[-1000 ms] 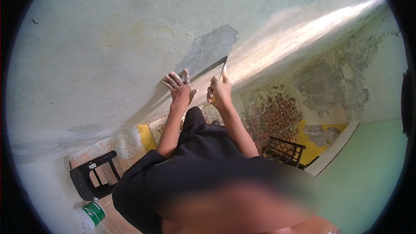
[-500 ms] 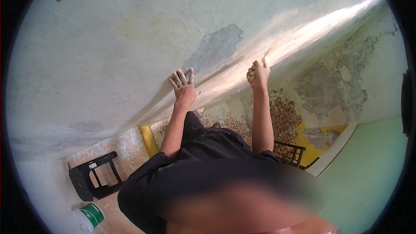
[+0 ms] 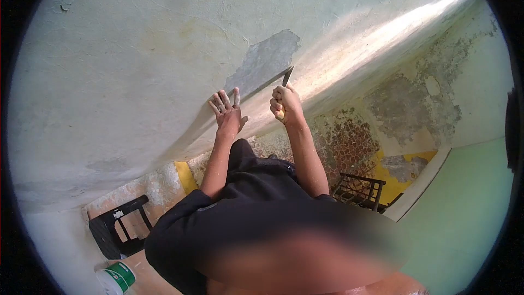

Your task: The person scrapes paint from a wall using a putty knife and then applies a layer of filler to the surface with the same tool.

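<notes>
My left hand [image 3: 229,117] rests against the pale painted wall [image 3: 136,76], fingers spread, with whitish dust on the fingertips. It holds nothing. Just above and right of it, a bare grey patch [image 3: 265,60] shows where paint has come off. My right hand [image 3: 287,104] is a fist around the handle of a scraper [image 3: 287,76]. A bit of yellowish handle shows below the fist, and the dark blade points up to the lower right edge of the patch. Whether the blade touches the wall is hard to make out.
A black plastic stool [image 3: 121,226] stands on the floor at lower left, beside a green and white bucket [image 3: 119,276]. At lower right is a dark metal rack [image 3: 360,191]. The adjoining wall [image 3: 404,112] on the right is peeling and stained. Bright light streaks across the painted wall.
My right hand has moved left, closer to my left hand, and its scraper blade now lies by the grey patch. My left hand stays spread on the wall.
</notes>
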A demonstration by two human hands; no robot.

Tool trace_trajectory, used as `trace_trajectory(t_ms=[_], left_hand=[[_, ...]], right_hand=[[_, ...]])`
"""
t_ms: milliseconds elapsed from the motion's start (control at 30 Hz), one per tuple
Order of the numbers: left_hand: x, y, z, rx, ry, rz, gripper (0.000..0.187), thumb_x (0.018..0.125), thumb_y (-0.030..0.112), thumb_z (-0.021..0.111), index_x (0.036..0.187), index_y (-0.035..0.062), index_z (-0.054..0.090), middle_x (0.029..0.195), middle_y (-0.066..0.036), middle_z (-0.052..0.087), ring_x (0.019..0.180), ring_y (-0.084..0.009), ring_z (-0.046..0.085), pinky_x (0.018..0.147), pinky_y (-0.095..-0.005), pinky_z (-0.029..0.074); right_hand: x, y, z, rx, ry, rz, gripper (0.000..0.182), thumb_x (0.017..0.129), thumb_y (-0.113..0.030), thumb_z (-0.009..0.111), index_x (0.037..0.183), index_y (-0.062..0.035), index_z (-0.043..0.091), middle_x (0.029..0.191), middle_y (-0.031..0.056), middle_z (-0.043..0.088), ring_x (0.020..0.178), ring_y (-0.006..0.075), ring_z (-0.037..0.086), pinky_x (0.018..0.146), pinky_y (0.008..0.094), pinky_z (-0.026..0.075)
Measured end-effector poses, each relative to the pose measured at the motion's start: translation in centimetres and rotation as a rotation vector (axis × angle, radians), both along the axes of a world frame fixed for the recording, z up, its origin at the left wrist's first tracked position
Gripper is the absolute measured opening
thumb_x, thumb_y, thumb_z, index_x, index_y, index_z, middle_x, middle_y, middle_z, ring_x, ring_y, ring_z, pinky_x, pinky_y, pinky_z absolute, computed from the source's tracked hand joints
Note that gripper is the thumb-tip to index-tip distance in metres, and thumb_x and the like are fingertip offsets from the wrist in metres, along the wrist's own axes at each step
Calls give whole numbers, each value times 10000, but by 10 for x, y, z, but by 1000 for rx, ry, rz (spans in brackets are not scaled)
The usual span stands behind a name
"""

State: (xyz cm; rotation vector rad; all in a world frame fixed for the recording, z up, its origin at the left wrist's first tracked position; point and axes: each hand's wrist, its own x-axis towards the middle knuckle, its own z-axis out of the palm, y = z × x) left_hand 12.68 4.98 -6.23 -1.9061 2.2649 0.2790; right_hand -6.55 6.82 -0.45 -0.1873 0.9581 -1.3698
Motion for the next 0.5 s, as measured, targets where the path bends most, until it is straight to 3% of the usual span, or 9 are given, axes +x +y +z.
trace_trajectory(t_ms=[33, 100, 167, 200, 233, 300, 333, 400, 500], left_hand=[[-1, 2, 2, 27, -8, 24, 1203, 871, 528, 757, 1674, 176, -67, 1666, -382, -23, 1538, -582, -49, 1206, -714, -52], [6, -1, -15, -43, 9, -29, 1250, 858, 559, 759, 1662, 134, -99, 1635, -429, -55, 1517, -615, -72, 1191, -731, -58], [12, 6, -20, -109, 27, -81, 1300, 844, 589, 760, 1650, 91, -131, 1603, -476, -87, 1496, -648, -95, 1176, -748, -63], [13, 7, -13, -90, 55, -92, 1316, 839, 599, 760, 1646, 97, -150, 1606, -464, -115, 1500, -632, -123, 1181, -738, -70], [14, 9, -6, -71, 83, -102, 1331, 834, 609, 760, 1641, 103, -170, 1609, -452, -143, 1503, -616, -151, 1186, -728, -78], [14, 16, 0, -67, 67, -94, 1364, 810, 636, 768, 1639, 116, -183, 1618, -424, -179, 1514, -580, -185, 1195, -710, -87], [15, 19, 4, -78, 87, -104, 1380, 797, 646, 774, 1639, 118, -184, 1622, -414, -188, 1516, -572, -192, 1196, -709, -91], [14, 25, 15, -98, 106, -116, 1396, 783, 655, 780, 1639, 120, -185, 1625, -404, -198, 1518, -564, -200, 1196, -708, -95], [12, 38, 24, -109, 170, -79, 1389, 770, 575, 832, 1652, 153, -154, 1678, -301, -194, 1554, -478, -194, 1228, -666, -77]], right_hand=[[2, -1, 1, 2, -2, -2, 181, 946, 12, 471, 1055, -133, 469, 693, 20, 432, 389, 127, 383, 306, 314, 282], [5, -3, -1, 73, 73, -33, 407, 941, 25, 462, 1315, -130, 503, 669, 20, 432, 385, 138, 397, 308, 327, 307], [25, 1, -15, 17, 277, -116, 738, 932, 44, 458, 1618, -181, 302, 615, 13, 433, 384, 146, 421, 316, 336, 338], [27, 2, -20, 28, 334, -126, 883, 927, 51, 468, 1685, -212, 97, 560, 3, 427, 385, 147, 446, 326, 337, 360], [30, 5, -25, 26, 333, -125, 883, 927, 51, 468, 1685, -212, 97, 560, 3, 427, 385, 147, 446, 326, 337, 360], [34, 11, -22, -20, 459, -220, 599, 943, 11, 500, 1516, -130, 396, 622, 1, 420, 389, 140, 435, 322, 332, 317], [33, 12, -19, -28, 459, -221, 599, 943, 11, 500, 1516, -130, 396, 622, 1, 420, 389, 140, 435, 322, 332, 317], [31, 16, -8, -36, 429, -184, 836, 948, 17, 491, 1679, -204, 150, 559, -2, 426, 393, 141, 441, 338, 341, 363], [35, 18, -6, 65, 316, -69, 788, 952, -7, 508, 1662, -193, 221, 588, -1, 429, 404, 137, 435, 340, 340, 355]])
